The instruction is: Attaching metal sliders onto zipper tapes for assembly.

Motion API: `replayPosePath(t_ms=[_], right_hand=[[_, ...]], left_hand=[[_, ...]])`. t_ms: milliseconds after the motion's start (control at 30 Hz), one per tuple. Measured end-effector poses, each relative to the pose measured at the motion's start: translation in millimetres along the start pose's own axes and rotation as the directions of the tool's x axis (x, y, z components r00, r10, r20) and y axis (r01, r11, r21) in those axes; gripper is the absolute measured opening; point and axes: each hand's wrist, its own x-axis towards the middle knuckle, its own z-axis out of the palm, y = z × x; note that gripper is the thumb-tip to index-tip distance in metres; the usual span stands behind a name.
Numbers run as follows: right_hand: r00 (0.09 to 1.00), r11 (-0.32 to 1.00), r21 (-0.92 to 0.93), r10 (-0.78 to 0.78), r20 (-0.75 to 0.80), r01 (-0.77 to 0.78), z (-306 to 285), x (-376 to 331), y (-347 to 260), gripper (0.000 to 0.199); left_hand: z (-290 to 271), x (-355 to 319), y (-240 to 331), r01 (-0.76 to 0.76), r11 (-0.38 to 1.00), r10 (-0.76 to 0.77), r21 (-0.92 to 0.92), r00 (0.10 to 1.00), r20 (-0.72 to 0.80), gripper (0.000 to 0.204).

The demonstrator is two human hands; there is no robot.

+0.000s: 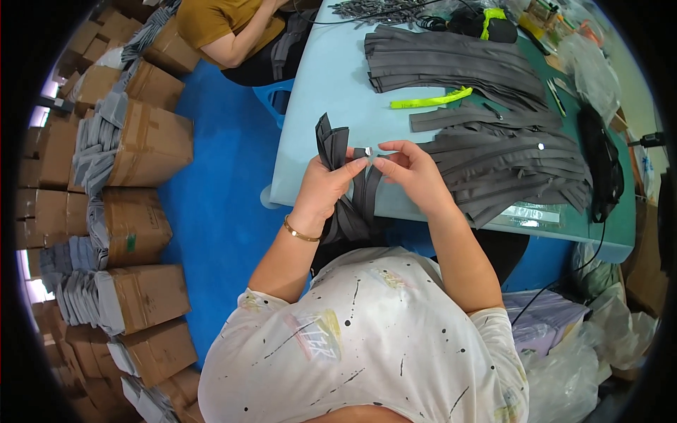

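Observation:
My left hand (324, 185) is closed around a bundle of long dark grey fabric strips (333, 146), which look like zipper tape. Their ends stick up past the fingers, and the rest hangs down toward my lap. Between thumb and forefinger it pinches one strip end, where a small silvery piece (367, 151) shows. Facing it, my right hand (416, 175) is closed, thumb and fingertips pinching the end of a grey strip beside the silvery piece. The exact join between the fingertips is too small to make out.
On the pale green table (317, 92) lie stacked grey strips (451, 60), a second pile (508, 166) and a neon yellow strip (430, 102). A black bag (603, 166) lies at right. Another person (229, 32) sits beyond the left edge. Cardboard boxes (151, 141) line the left.

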Motion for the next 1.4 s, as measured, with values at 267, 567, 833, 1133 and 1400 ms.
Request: replayPosePath(t_ms=[267,567,833,1133,1400], right_hand=[[0.958,0.925,0.304,-0.156,-0.239,0.226,9.7,-0.6,9.1,0.015],[1.000,0.992,0.123,-0.001,0.009,0.000,11.3,-1.3,-9.5,0.012],[0.989,0.992,0.059,0.101,0.106,-0.107,-1.0,-4.7,-20.4,0.011],[0.981,0.983,-0.118,0.157,0.115,-0.143,-10.0,-5.0,-23.6,0.012],[0.984,0.985,0.076,-0.163,0.079,0.157,-4.3,-10.1,-13.9,0.025]], left_hand=[[-0.8,7.2,7.1,-0.031,0.991,0.039,-0.129,0.997,0.059,0.027],[-2.7,4.8,1.3,-0.062,0.997,0.068,-0.050,0.987,0.146,0.027],[-1.1,-1.4,1.8,-0.096,0.987,0.078,0.131,0.988,0.135,0.028],[-2.4,-0.2,-10.9,-0.423,0.786,0.338,0.450,0.905,0.259,0.022],[12.8,-5.0,0.4,-0.341,0.906,0.332,0.251,0.940,0.081,0.020]])
